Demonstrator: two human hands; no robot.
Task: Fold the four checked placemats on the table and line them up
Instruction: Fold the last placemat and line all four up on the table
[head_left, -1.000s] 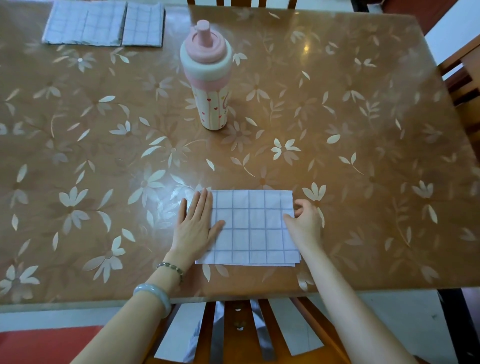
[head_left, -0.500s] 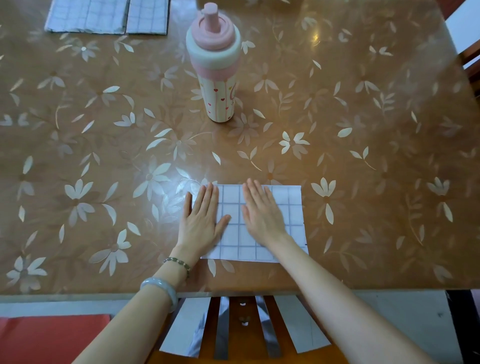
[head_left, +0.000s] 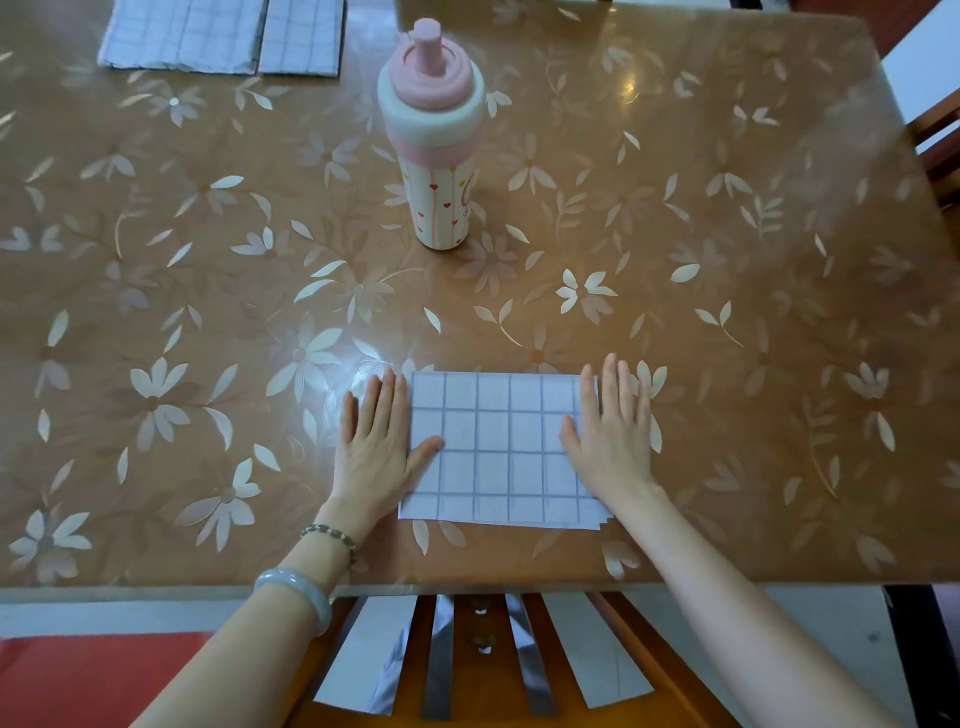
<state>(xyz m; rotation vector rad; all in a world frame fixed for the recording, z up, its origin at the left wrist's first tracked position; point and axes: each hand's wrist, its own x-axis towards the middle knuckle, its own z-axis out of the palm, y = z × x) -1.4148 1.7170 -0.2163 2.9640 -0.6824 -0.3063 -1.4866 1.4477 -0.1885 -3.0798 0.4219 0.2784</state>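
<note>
A folded white checked placemat (head_left: 501, 449) lies flat near the table's front edge, its layers slightly fanned at the lower right corner. My left hand (head_left: 376, 449) lies flat at its left edge, fingers straight, the thumb resting on the cloth. My right hand (head_left: 613, 436) presses flat on its right edge, fingers straight and pointing away from me. Two folded checked placemats lie side by side at the far left corner: a wider one (head_left: 179, 34) and a narrower one (head_left: 301, 36).
A pink and cream bottle (head_left: 434, 135) stands upright in the middle of the brown flower-patterned table (head_left: 727, 312). A wooden chair back (head_left: 467, 660) sits under the front edge. Another chair (head_left: 940, 140) is at the right side.
My right hand slid from the middle of the placemat to its right edge, smoothing it. My left hand shifted slightly left to the left edge. The view has tilted down a little.
</note>
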